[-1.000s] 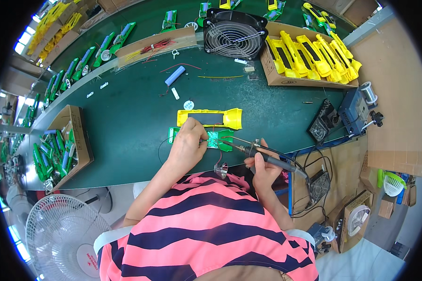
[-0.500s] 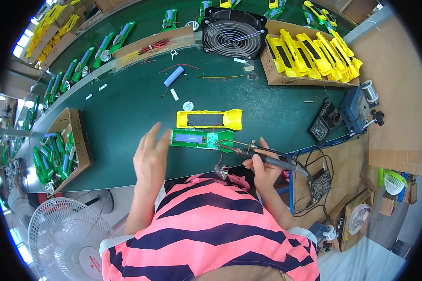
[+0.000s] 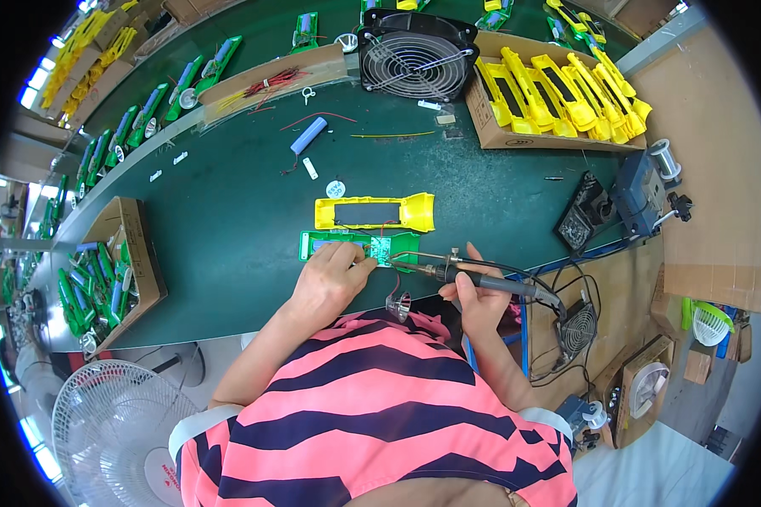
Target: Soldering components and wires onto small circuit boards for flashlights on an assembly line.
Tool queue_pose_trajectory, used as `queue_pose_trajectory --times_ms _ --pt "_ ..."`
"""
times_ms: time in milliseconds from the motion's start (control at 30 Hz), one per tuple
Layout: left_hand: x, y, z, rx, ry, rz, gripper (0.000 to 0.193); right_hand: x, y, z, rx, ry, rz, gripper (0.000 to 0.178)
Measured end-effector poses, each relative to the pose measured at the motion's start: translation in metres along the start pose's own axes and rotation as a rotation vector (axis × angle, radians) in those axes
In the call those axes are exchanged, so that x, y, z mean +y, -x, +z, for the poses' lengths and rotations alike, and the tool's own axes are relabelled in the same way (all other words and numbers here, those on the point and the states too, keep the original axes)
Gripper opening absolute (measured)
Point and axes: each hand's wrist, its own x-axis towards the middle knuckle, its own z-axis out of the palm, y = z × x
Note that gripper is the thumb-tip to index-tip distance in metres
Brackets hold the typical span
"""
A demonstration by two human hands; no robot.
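Observation:
A green plastic flashlight housing half (image 3: 407,242) lies on the bench before me, with a small pale-green circuit board (image 3: 381,246) inside it. My left hand (image 3: 323,283) is over its left part, fingers bent and pinched together beside the board; what they hold is hidden. They mostly cover the blue cylindrical battery in the housing. In my right hand (image 3: 479,306) is a soldering iron (image 3: 500,284), its tip at the board. A yellow housing half (image 3: 418,213) lies just beyond, joined by thin wires. Toward me, a reflector lamp (image 3: 399,306) hangs on a red wire.
A loose blue battery (image 3: 309,135) and red wires lie farther back. A black fan (image 3: 418,63) stands at the rear, beside a box of yellow housings (image 3: 516,139). A blue soldering station (image 3: 638,194) is right; a box of green assemblies (image 3: 148,262) is left.
My left hand has moved right, from beside the green housing onto it, and its spread fingers have closed near the board. The right hand and soldering iron have hardly moved.

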Motion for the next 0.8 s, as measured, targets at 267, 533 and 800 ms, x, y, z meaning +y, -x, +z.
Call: queue_pose_trajectory --times_ms 267,533,800 --pt "0.0024 -0.0043 -0.0037 -0.104 -0.065 -0.013 0.019 0.0048 0.0002 0.0010 -0.043 0.052 -0.008 0.029" --pt "0.0029 -0.0058 -0.0064 -0.121 -0.057 -0.013 0.020 0.0070 -0.0016 0.0003 -0.051 -0.019 0.034 0.020" --pt "0.0035 -0.0053 -0.0072 -0.121 -0.055 -0.027 0.019 0.0071 -0.0034 -0.0006 -0.070 -0.025 0.026 0.022"
